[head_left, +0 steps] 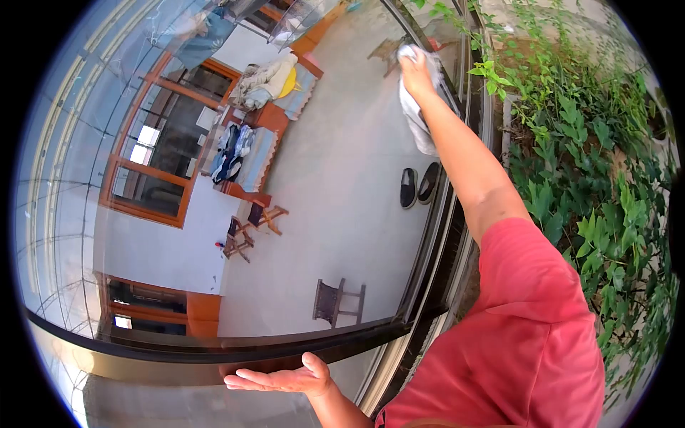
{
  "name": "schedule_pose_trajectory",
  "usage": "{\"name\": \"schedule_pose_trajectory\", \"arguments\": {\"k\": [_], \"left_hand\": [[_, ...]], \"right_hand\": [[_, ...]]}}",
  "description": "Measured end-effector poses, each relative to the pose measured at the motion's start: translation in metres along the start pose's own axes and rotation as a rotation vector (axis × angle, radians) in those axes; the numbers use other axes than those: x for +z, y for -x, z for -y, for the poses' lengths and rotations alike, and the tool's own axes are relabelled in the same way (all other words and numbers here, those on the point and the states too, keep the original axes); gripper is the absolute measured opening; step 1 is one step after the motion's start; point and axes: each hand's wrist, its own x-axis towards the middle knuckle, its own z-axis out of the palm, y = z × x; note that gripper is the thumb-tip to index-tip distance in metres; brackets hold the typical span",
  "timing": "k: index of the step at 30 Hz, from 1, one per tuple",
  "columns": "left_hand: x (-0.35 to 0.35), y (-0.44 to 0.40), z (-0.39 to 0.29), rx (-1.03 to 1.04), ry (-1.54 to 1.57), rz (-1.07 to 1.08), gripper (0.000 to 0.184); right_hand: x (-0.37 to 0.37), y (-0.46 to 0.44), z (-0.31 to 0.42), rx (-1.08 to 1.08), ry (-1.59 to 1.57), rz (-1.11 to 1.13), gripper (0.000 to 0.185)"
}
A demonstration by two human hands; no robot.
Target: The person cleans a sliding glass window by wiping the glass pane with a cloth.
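"What's my count?"
"You have one right hand [416, 73] at one o'clock and one left hand [296, 380] near seven: two."
"And things?"
"One white cloth [414, 118], also at your one o'clock, and two dark shoes [408, 190] at two."
"Anything to sit on?"
"Two folding stools [255, 214] at your nine, one low seat [327, 302] at six."

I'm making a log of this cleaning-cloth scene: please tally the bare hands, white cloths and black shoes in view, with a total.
Bare hands: 2 (right hand, left hand)
White cloth: 1
Black shoes: 2 (left-hand shoe in the picture, right-hand shoe)
Total: 5
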Motion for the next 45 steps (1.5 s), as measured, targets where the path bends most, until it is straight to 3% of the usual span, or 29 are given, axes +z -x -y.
{"name": "schedule_pose_trajectory", "arguments": {"k": [3,6,8,10,12,13,15,17,20,27,30,33,36,37,39,41,45], "left_hand": [[0.0,0.001,0.001,-0.002,0.0,-0.004,0.092],[-0.002,0.001,0.002,0.001,-0.019,0.013,0.092],[-0.002,0.0,0.001,0.013,-0.024,0.033,0.092],[-0.003,-0.001,-0.001,-0.005,-0.036,0.05,0.091],[-0.003,-0.001,0.0,-0.002,-0.041,0.064,0.091],[-0.004,0.001,0.001,-0.004,-0.048,0.068,0.091],[-0.001,0.004,0.001,-0.013,-0.015,0.07,0.09],[-0.004,0.001,-0.001,0.004,-0.055,0.075,0.089],[-0.006,0.0,0.0,0.015,-0.079,0.097,0.088],[-0.005,0.003,0.0,0.001,-0.055,0.087,0.088],[-0.003,0.003,0.001,-0.001,-0.036,0.075,0.088],[-0.008,0.003,0.001,0.011,-0.087,0.114,0.089],[-0.009,0.001,-0.008,-0.022,-0.099,0.116,0.089],[-0.01,0.0,-0.01,-0.021,-0.095,0.117,0.089],[-0.011,-0.002,-0.013,-0.047,-0.155,0.147,0.092],[-0.011,-0.003,-0.013,-0.022,-0.154,0.112,0.089],[-0.014,-0.003,-0.02,-0.152,-0.14,0.116,0.097]], "right_hand": [[-0.027,0.022,-0.042,0.307,0.153,-0.072,0.067],[-0.013,0.021,-0.032,0.27,0.052,-0.121,0.069],[0.0,0.019,0.016,-0.022,-0.18,0.007,0.066],[0.017,0.01,0.071,-0.488,-0.093,0.065,0.063],[0.023,0.0,0.115,-0.723,-0.054,0.127,0.057],[0.024,-0.004,0.113,-0.71,-0.043,0.133,0.057],[0.024,-0.024,0.106,-0.49,-0.232,0.137,0.061],[0.016,-0.055,0.054,-0.602,-0.077,0.068,0.06],[-0.004,-0.057,-0.029,-0.398,0.133,0.038,0.06],[-0.046,0.009,-0.135,0.325,0.161,-0.083,0.072],[-0.045,0.021,-0.129,0.449,0.161,-0.105,0.074],[-0.038,0.003,-0.102,0.438,0.118,-0.078,0.074],[-0.013,-0.027,-0.024,0.068,-0.028,-0.052,0.07],[-0.008,-0.03,0.015,0.069,-0.025,-0.056,0.07],[0.003,-0.032,0.081,-0.333,-0.074,0.107,0.058],[0.032,-0.073,0.089,-0.916,0.021,-0.047,0.058],[0.032,-0.098,0.101,-0.942,0.034,-0.054,0.058]]}}
